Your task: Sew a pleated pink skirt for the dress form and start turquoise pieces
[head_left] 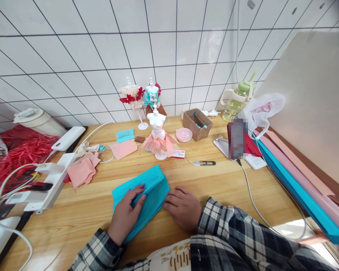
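A folded sheet of turquoise crepe paper [154, 184] lies on the wooden table in front of me. My left hand [127, 210] rests on its left part, palm down, with thumb and fingers apart. At the paper's right edge is my right hand [183, 207], its fingers bent and close together, with the fingertips at the edge; its thumb is hidden. Beyond the paper stands a small white dress form [157, 122] with a peach skirt [159, 142]. Thread snips [205, 163] lie to the right of it.
Two more decorated dress forms [132, 98] stand by the tiled wall. Nearby are a pink bowl [184, 134], cardboard box [197, 124], and peach paper pieces [83, 169]. A power strip [49, 188] lies left; a phone [237, 139], its cable, and a bottle [235, 101] are right.
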`<state>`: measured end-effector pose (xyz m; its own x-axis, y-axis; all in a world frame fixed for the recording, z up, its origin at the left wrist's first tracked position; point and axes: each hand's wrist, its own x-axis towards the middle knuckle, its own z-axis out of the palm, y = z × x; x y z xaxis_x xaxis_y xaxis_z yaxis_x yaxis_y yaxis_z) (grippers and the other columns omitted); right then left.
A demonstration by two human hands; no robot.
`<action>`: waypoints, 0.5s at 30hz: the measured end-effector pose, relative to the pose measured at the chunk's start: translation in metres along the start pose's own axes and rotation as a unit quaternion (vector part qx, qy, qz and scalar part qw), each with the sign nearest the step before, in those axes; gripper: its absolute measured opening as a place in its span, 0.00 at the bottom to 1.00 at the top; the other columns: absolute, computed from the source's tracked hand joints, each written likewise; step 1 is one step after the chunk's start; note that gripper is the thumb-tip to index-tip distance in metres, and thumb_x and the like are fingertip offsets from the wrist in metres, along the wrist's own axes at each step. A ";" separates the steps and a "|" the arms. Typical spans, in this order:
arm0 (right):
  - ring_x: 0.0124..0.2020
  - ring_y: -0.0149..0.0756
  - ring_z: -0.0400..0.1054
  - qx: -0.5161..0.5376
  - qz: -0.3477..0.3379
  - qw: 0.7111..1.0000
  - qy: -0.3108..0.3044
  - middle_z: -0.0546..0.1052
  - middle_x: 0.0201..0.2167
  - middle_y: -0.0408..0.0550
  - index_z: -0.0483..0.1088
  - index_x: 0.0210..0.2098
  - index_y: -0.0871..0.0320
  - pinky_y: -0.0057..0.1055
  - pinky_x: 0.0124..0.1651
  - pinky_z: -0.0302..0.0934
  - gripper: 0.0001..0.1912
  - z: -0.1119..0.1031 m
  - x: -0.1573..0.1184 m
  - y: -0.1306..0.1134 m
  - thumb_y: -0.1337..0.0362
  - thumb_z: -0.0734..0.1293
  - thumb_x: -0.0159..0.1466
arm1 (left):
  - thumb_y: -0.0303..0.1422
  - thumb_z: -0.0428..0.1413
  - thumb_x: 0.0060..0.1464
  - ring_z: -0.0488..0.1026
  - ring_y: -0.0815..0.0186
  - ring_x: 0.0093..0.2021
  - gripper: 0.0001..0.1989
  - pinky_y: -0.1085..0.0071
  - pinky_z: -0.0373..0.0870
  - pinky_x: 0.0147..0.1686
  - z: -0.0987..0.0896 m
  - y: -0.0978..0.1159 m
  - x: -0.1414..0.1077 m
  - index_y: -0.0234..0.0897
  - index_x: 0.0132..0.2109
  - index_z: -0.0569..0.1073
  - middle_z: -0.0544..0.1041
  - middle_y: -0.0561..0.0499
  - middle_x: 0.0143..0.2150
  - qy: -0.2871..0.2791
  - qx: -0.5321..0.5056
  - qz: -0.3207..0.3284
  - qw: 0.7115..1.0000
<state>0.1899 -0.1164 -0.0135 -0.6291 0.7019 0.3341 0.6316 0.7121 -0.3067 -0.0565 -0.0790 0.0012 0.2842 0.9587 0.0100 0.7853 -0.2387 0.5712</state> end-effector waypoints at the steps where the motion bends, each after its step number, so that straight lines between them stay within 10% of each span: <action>1: 0.48 0.37 0.65 -0.005 -0.005 1.000 -0.005 0.76 0.42 0.47 0.69 0.44 0.55 0.41 0.57 0.50 0.10 0.001 0.000 0.000 0.65 0.59 0.66 | 0.43 0.49 0.60 0.67 0.54 0.60 0.17 0.48 0.60 0.59 0.001 0.000 -0.001 0.45 0.52 0.73 0.71 0.47 0.59 -0.018 0.033 0.033 0.999; 15: 0.38 0.33 0.64 -0.053 -0.051 0.997 0.017 0.75 0.33 0.44 0.69 0.35 0.55 0.37 0.53 0.53 0.09 -0.007 0.004 -0.003 0.68 0.58 0.67 | 0.46 0.50 0.59 0.51 0.43 0.67 0.27 0.33 0.50 0.56 -0.007 0.021 -0.007 0.57 0.65 0.57 0.53 0.42 0.70 -0.128 0.206 0.152 0.958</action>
<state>0.1891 -0.1156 -0.0048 -0.6783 0.6234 0.3890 0.6100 0.7729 -0.1748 -0.0458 -0.0897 0.0190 0.6185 0.7784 -0.1080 0.7804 -0.5921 0.2011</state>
